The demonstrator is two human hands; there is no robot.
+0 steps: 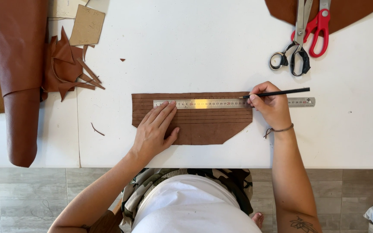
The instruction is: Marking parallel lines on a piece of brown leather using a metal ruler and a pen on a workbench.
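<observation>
A brown leather piece (208,125) with several drawn parallel lines lies flat on the white table (195,43). A steel ruler (212,103) rests across its upper part and sticks out past its right edge. My left hand (156,129) lies flat, fingers spread, pressing the ruler's left end and the leather. My right hand (273,105) holds a black pencil (281,92) with its tip at the ruler's top edge, near the leather's right end.
A brown leather roll (20,77) and leather scraps (67,64) lie at the left, with tan card pieces (87,25) behind. Black-handled shears (296,47) and red-handled scissors (318,30) rest at the top right on another leather piece (350,11). The table's front edge runs close to my body.
</observation>
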